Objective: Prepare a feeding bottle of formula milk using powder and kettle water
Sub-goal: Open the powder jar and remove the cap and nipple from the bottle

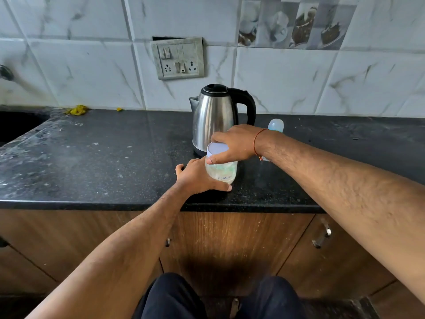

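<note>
A clear jar (222,172) of whitish powder, with "Formula" handwritten on it, stands on the black counter (103,157) near the front edge. My left hand (197,177) grips its lower body. My right hand (236,143) curls over its pale lilac lid (216,148) from above. A steel kettle (213,116) with a black handle and lid stands just behind the jar. The clear blue cap of a feeding bottle (276,125) shows behind my right wrist; the rest of the bottle is hidden by my arm.
A dark sink (16,125) is sunk into the counter at far left. A switch and socket plate (178,58) sits on the tiled wall above the kettle. Yellow scraps (77,110) lie at the back left. Wooden cabinet doors (241,238) are below the counter.
</note>
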